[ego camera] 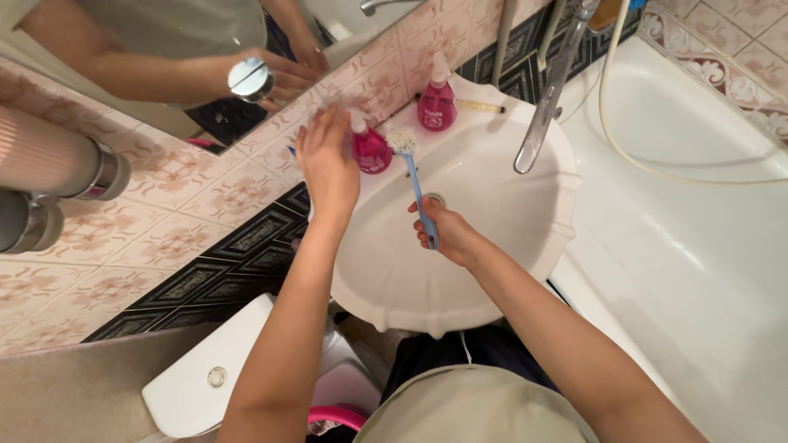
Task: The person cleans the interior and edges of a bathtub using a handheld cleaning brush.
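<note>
Head view: brush at the sink's back rim

Head camera looks straight down on a white scalloped sink set against pink patterned wall tiles.

- Right hand: fingers wrapped tight around the lower end of a blue-handled brush. White bristle head points away from the person and rests near the back rim, just beside a pink pump bottle.
- Left hand: fingers loosely curled, pressed on or over the rim at the sink's back-left, touching or nearly touching that bottle. Cannot tell whether it grips anything.
- 2 pink pump bottles in all; the 2nd stands further along the rim, near the chrome tap.
- Hands are apart, 1 on each side of the brush head.

Progress, as a judgement: scrubbing looks under way at the rim by the bottles. Basin appears white and without visible foam or running water, so I cannot tell how much has been covered. Bottles not lifted clear.

White bathtub at right; toilet cistern below left.
</note>
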